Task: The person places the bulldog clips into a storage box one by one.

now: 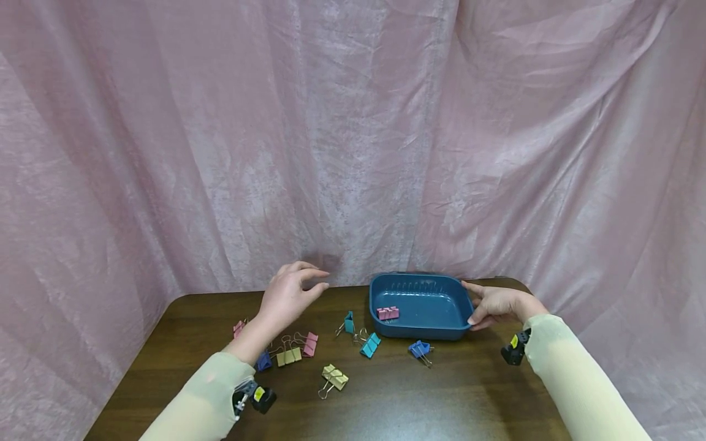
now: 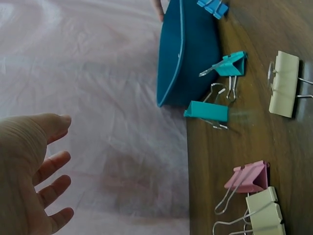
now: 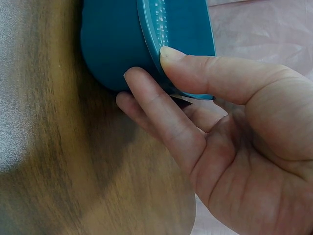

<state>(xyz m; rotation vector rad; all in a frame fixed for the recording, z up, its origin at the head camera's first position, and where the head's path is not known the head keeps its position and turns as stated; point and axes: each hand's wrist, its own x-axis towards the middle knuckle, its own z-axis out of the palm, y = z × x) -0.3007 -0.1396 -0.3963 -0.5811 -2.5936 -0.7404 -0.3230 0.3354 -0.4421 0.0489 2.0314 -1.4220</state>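
Observation:
A blue plastic tray (image 1: 425, 332) stands near the table's back edge, with a pink binder clip (image 1: 388, 313) inside at its left. My right hand (image 1: 496, 303) holds the tray's right end; in the right wrist view the thumb (image 3: 195, 71) lies on the rim and the fingers (image 3: 156, 105) against the outer wall. My left hand (image 1: 289, 294) is raised left of the tray, holding nothing, thumb and fingers apart. Between them on the table lie two teal binder clips (image 1: 349, 322). Below the left hand are a pink clip (image 1: 311, 344), a yellow clip (image 1: 289, 356) and a blue clip (image 1: 265, 361).
Another yellow binder clip (image 1: 334, 376) lies toward the front, and a blue one (image 1: 420, 349) sits just before the tray. A further pink clip (image 1: 238, 329) is partly hidden behind the left forearm. A pink curtain (image 1: 353, 153) hangs behind the wooden table (image 1: 430, 398).

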